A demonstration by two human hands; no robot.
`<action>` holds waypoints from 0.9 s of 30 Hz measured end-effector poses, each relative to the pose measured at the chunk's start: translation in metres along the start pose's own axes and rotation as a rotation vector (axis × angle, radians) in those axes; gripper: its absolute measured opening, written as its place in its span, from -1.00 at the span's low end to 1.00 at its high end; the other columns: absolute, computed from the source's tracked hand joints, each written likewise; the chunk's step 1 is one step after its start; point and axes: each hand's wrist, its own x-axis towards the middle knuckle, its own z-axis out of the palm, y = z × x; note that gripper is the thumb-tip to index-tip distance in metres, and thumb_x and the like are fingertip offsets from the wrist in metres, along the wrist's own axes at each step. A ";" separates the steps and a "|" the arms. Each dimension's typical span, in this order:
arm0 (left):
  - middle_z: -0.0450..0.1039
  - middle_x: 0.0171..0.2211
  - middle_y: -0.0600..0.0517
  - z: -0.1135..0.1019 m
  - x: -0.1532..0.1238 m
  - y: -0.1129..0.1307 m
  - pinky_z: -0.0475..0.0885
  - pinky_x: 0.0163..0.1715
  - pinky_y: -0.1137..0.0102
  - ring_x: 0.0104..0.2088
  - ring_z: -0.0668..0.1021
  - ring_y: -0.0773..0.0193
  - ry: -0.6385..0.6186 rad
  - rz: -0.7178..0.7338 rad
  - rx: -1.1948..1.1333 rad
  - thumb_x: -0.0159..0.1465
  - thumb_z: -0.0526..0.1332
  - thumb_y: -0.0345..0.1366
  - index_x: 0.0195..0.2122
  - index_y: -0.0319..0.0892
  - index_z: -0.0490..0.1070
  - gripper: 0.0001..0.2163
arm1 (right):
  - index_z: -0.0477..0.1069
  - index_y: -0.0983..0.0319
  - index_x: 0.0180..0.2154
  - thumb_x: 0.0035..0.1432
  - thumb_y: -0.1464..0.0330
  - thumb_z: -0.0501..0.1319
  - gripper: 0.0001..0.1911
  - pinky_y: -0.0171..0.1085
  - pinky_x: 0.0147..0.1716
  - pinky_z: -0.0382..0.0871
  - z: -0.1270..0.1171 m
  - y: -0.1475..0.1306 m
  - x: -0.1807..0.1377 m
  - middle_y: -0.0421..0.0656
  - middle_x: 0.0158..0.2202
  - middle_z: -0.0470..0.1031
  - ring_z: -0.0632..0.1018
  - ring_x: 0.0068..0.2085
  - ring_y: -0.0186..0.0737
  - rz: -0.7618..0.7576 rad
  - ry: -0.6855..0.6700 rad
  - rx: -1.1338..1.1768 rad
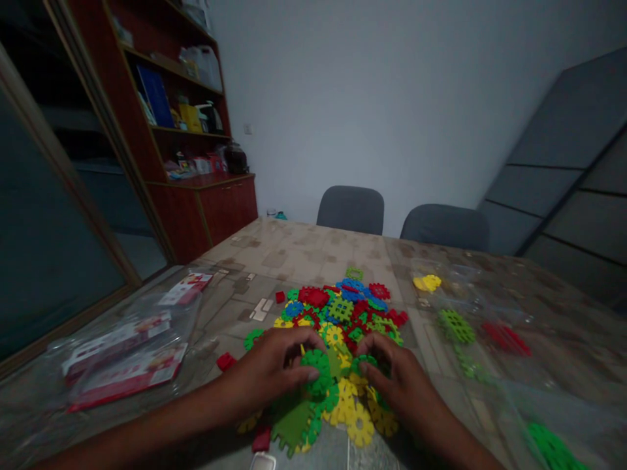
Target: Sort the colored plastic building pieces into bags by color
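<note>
Two hands [274, 372] [396, 378] grip green, notched plastic gear pieces [318, 369].

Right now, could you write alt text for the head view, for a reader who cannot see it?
Left hand and right hand rest on a pile of colourful plastic pieces, the left pinching a green gear piece. Clear packets lie left on the table.

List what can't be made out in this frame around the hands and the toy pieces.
- Head view: pieces under the left hand and right hand are covered by the fingers; what either grips is unclear.
- Green piece at lower right is cut off by the bottom edge.
- Printing on the plastic bags is too dim and blurred to read.
- Shelf items are too small and dark.
</note>
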 end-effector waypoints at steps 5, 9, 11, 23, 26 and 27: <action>0.39 -0.40 0.12 0.013 0.020 -0.004 0.22 -0.43 0.43 -0.42 0.39 0.26 0.026 0.067 -0.004 0.19 0.22 -0.31 -0.03 -0.11 0.48 -0.70 | 0.35 0.17 -0.35 0.09 0.31 0.13 -0.91 -0.20 -0.28 0.27 -0.008 -0.005 0.002 -0.17 -0.35 0.48 0.46 -0.28 -0.12 0.012 0.028 0.002; 0.50 -0.19 0.01 0.016 0.023 -0.012 0.32 -0.27 0.33 -0.27 0.48 0.17 0.077 0.080 0.023 0.22 0.21 -0.28 0.03 -0.12 0.47 -0.66 | 0.35 0.18 -0.29 0.15 0.24 0.13 -0.85 -0.22 -0.28 0.28 -0.013 -0.007 0.004 -0.17 -0.33 0.46 0.46 -0.28 -0.13 0.011 0.101 0.057; 0.51 -0.19 0.00 0.015 0.023 -0.014 0.33 -0.22 0.30 -0.24 0.49 0.14 0.084 0.094 0.033 0.24 0.21 -0.26 -0.02 -0.12 0.49 -0.71 | 0.35 0.18 -0.26 0.17 0.25 0.13 -0.84 -0.23 -0.29 0.29 -0.012 -0.005 0.005 -0.17 -0.32 0.47 0.47 -0.27 -0.13 0.013 0.106 0.070; 0.49 -0.28 0.02 0.014 0.023 -0.015 0.32 -0.21 0.32 -0.22 0.50 0.13 0.086 0.175 0.114 0.25 0.19 -0.29 -0.18 -0.15 0.51 -0.84 | 0.36 0.21 -0.20 0.15 0.56 0.15 -0.80 -0.19 -0.13 0.30 0.018 0.004 0.002 -0.04 -0.13 0.49 0.50 -0.11 -0.07 -0.020 -0.025 -0.381; 0.48 -0.28 0.03 0.014 0.022 -0.017 0.31 -0.23 0.34 -0.24 0.50 0.16 0.080 0.189 0.120 0.27 0.18 -0.30 -0.20 -0.14 0.50 -0.86 | 0.36 0.20 -0.23 0.12 0.58 0.16 -0.79 -0.21 -0.15 0.29 0.017 0.001 0.000 -0.04 -0.11 0.49 0.50 -0.09 -0.07 -0.004 -0.036 -0.425; 0.48 -0.29 0.03 0.013 0.022 -0.018 0.31 -0.24 0.34 -0.25 0.49 0.16 0.078 0.188 0.128 0.27 0.18 -0.30 -0.21 -0.14 0.49 -0.87 | 0.36 0.19 -0.24 0.11 0.57 0.16 -0.80 -0.23 -0.18 0.28 0.014 -0.001 -0.001 -0.06 -0.13 0.50 0.50 -0.12 -0.09 0.003 -0.042 -0.419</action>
